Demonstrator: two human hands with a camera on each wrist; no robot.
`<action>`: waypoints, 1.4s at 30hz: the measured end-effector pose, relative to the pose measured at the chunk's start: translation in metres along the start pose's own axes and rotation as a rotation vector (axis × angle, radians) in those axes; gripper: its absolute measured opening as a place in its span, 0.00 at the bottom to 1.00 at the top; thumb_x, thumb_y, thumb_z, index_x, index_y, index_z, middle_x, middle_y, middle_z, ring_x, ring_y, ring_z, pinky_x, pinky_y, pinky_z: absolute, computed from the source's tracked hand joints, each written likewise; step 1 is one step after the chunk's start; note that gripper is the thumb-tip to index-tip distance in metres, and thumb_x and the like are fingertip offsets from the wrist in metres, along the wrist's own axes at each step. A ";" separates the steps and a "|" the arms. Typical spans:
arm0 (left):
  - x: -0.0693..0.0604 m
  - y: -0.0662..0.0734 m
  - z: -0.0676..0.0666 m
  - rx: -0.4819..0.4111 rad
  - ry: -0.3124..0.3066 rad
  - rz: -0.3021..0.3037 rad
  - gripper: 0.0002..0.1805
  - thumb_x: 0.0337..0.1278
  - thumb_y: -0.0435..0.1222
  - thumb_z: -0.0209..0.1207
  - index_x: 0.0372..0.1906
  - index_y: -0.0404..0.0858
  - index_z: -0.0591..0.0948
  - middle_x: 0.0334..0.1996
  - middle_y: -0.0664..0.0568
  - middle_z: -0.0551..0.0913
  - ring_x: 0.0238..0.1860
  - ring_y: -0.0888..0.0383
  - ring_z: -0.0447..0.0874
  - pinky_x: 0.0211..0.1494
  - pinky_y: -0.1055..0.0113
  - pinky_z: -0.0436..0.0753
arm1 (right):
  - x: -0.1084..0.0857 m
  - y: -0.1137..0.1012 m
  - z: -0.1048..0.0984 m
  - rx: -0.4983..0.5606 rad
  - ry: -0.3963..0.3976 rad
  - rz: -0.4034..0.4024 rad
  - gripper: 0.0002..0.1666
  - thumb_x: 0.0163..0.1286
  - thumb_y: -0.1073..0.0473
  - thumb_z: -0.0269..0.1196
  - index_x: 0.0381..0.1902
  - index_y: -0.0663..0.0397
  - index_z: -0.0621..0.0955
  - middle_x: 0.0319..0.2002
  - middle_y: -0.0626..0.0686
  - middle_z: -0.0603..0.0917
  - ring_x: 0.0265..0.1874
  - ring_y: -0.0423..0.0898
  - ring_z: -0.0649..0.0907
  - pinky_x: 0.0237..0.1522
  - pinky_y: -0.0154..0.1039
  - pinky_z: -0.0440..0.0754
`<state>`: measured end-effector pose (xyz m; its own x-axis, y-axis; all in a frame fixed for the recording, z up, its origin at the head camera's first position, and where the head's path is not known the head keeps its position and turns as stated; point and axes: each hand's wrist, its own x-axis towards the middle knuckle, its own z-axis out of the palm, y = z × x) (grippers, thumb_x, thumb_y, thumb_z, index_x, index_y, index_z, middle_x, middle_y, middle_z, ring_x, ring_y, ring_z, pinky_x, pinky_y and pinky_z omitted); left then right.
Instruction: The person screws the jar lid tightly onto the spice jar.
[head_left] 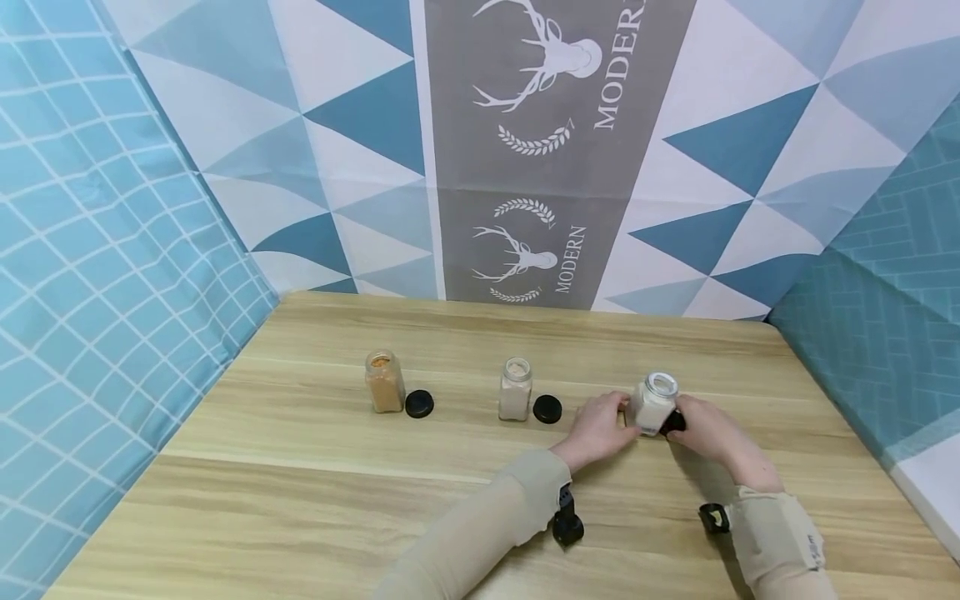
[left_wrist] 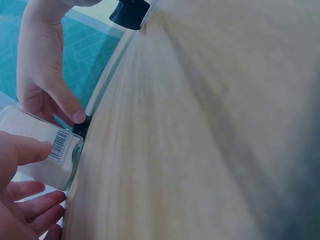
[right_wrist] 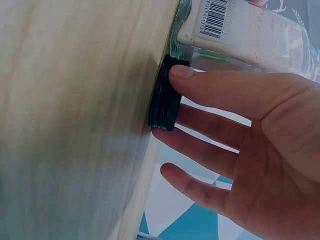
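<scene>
Glass jar of white powder (head_left: 651, 408): stands uncapped on the right-hand part of the wooden table (head_left: 300, 492), between my two hands; a barcode (left_wrist: 60, 145) shows low on its side.
Left hand (head_left: 600, 427): I grip the jar loosely from its left, thumb against the barcode side, fingers round the other side near the base.
Right hand (head_left: 708, 429): I pinch a black lid (right_wrist: 164, 100) by its rim, thumb on one side and fingertips on the other; one lower finger reaches out clear of it.
Pinched lid: on edge in the right wrist view, down at the tabletop, just beside the jar's base.
Middle jar (head_left: 515, 396): pale powder, open mouth, with its own black cap (head_left: 547, 409) just to the right.
Orange-powder jar (head_left: 386, 387): farthest left, also open, a dark cap (head_left: 419, 404) near its base.
Sleeves (head_left: 480, 521): beige, a black wrist camera (head_left: 567, 527) under the left one.
Backdrop: blue-and-white triangles round a grey deer-head panel (head_left: 532, 175).
</scene>
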<state>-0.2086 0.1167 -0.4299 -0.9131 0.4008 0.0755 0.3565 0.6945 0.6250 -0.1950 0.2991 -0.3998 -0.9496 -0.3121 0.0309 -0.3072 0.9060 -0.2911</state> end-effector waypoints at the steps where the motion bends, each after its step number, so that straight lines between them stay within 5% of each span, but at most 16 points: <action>1: 0.000 0.000 0.000 -0.003 0.001 0.000 0.27 0.52 0.47 0.61 0.58 0.46 0.71 0.49 0.59 0.78 0.51 0.62 0.73 0.55 0.66 0.68 | 0.000 0.000 0.000 -0.002 -0.004 -0.002 0.18 0.48 0.67 0.66 0.37 0.70 0.75 0.35 0.67 0.80 0.37 0.64 0.80 0.41 0.59 0.75; 21: 0.003 0.002 -0.002 -0.011 0.012 -0.016 0.27 0.51 0.49 0.61 0.58 0.50 0.72 0.51 0.62 0.77 0.48 0.63 0.72 0.46 0.69 0.65 | 0.001 0.000 -0.001 -0.008 -0.004 -0.019 0.17 0.46 0.68 0.67 0.34 0.70 0.75 0.33 0.66 0.81 0.36 0.63 0.80 0.40 0.58 0.75; 32: 0.006 -0.001 -0.006 -0.088 -0.042 -0.018 0.26 0.52 0.50 0.60 0.57 0.49 0.72 0.51 0.62 0.78 0.51 0.63 0.73 0.55 0.66 0.65 | 0.000 0.006 -0.003 0.010 0.005 -0.027 0.20 0.47 0.69 0.66 0.40 0.72 0.76 0.40 0.69 0.78 0.41 0.66 0.78 0.43 0.59 0.74; 42: 0.007 0.000 -0.007 -0.048 -0.049 0.005 0.29 0.51 0.52 0.60 0.58 0.49 0.70 0.52 0.62 0.78 0.51 0.62 0.74 0.56 0.64 0.68 | -0.001 0.004 -0.006 0.038 0.012 -0.037 0.18 0.52 0.72 0.62 0.43 0.73 0.75 0.37 0.69 0.78 0.40 0.66 0.78 0.43 0.60 0.74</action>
<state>-0.2168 0.1155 -0.4240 -0.9001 0.4338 0.0415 0.3502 0.6634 0.6613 -0.1957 0.3043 -0.3953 -0.9383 -0.3417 0.0534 -0.3398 0.8822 -0.3261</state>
